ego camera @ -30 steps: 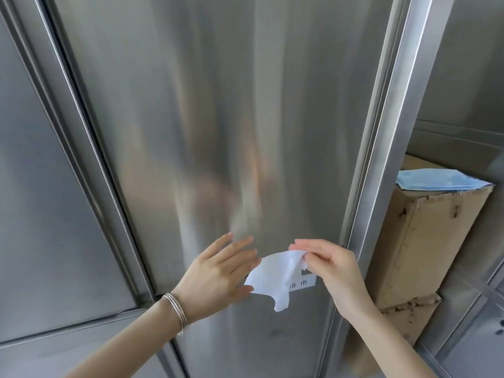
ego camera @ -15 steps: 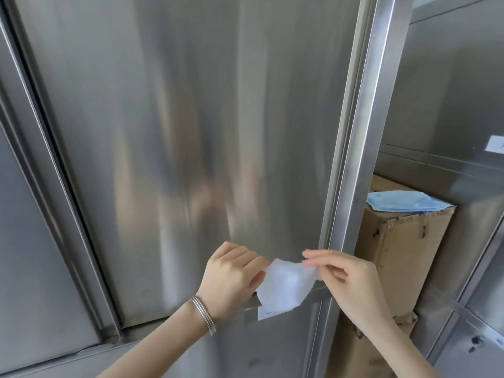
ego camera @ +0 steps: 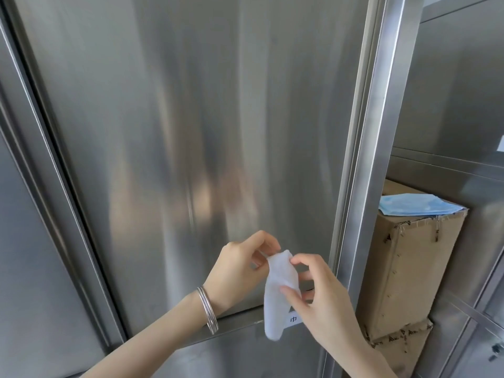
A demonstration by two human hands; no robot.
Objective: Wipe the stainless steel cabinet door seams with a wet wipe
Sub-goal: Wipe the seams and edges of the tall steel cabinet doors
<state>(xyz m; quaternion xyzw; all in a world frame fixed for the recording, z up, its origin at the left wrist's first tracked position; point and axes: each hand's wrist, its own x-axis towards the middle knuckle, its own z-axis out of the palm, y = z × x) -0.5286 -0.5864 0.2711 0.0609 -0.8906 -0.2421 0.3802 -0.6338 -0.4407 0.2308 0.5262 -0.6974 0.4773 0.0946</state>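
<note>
A white wet wipe [ego camera: 278, 293] hangs folded lengthwise in front of the stainless steel cabinet door [ego camera: 191, 132]. My left hand [ego camera: 240, 268], with a thin bangle on its wrist, pinches the wipe's top edge. My right hand [ego camera: 319, 296] pinches the same wipe from the right, with the thumb on its front. The door's dark left seam [ego camera: 68, 186] runs diagonally down the left side. Its right seam [ego camera: 351, 159] meets a bright upright frame post [ego camera: 381, 132]. A horizontal seam [ego camera: 240, 323] crosses just under my hands.
To the right, an open compartment holds a cardboard box [ego camera: 403, 274] with a blue face mask [ego camera: 417, 208] on top. A small white label [ego camera: 293, 320] sits on the lower rail behind the wipe. Another steel door [ego camera: 27, 241] lies at the left.
The wipe, spread wide between both hands earlier, is now folded into a narrow hanging strip. My hands have come closer together. The camera has shifted, bringing the box compartment more into view.
</note>
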